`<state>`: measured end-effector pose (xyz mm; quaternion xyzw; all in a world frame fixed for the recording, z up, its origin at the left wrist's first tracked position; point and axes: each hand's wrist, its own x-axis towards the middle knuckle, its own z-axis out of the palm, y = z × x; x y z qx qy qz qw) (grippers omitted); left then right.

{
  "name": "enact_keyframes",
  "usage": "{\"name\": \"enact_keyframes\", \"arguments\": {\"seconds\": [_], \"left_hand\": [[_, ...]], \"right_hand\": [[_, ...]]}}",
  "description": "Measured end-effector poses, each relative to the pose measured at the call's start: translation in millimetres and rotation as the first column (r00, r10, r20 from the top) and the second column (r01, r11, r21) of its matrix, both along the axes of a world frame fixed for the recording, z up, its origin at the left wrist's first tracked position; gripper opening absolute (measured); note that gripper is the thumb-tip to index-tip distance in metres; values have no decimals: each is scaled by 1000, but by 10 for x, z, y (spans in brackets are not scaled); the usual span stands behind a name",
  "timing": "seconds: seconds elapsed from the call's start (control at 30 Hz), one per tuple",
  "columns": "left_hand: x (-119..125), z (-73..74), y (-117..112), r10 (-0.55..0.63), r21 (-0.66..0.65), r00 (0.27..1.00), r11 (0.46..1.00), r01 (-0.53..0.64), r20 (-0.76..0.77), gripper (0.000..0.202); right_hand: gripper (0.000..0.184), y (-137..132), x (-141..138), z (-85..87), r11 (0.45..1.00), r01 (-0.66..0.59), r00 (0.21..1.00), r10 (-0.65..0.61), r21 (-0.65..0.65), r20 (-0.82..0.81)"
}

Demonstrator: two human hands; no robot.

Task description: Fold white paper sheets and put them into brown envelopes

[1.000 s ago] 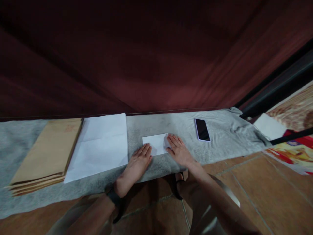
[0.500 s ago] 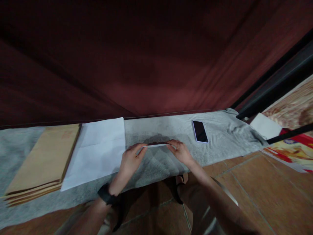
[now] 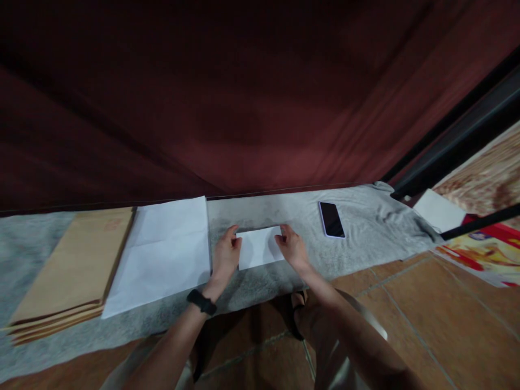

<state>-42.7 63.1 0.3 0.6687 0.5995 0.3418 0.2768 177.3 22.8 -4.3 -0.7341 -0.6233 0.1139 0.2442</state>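
Observation:
A small white piece of paper (image 3: 260, 248), apparently folded, lies flat or nearly flat over the grey cloth in the middle. My left hand (image 3: 226, 254) grips its left edge, thumb and index finger at the upper corner. At the opposite upper corner, my right hand (image 3: 293, 249) pinches the right edge. To the left of my left hand rests a large white sheet stack (image 3: 162, 246), with crease lines across it. A phone (image 3: 332, 220) with a dark screen and a pale purple case lies to the right of my right hand.
Several brown paper envelopes (image 3: 77, 265) are piled at the far left. The grey cloth (image 3: 365, 227) covers the long surface. Dark red fabric (image 3: 244, 124) hangs behind it. A colourful printed box (image 3: 487, 252) and a white sheet (image 3: 440, 210) are at the right, beyond dark bars.
The paper was seen edge-on between my hands; now its white face shows, tilted down toward the cloth. My left wrist has shifted to the right. The phone and stacks stay put.

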Motion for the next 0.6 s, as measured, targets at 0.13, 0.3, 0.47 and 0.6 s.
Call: {"name": "enact_keyframes", "arguments": {"seconds": [0.13,0.3,0.47,0.6], "left_hand": [[27,-6,-23,-16,22,981,1000,21,-191,46],[91,-65,-93,-14,233,951,968,89,-308,46],[257,-277,-363,-137,266,885,923,277,-445,61],[284,-412,-522,-141,267,828,905,330,-543,73]], "right_hand": [[51,-89,-115,-17,987,-128,982,113,100,150],[52,-197,-327,-92,892,-451,874,433,37,220],[54,-259,-392,-167,887,-458,846,456,-61,276],[55,-280,-382,-200,893,-442,837,445,-86,318]]}}
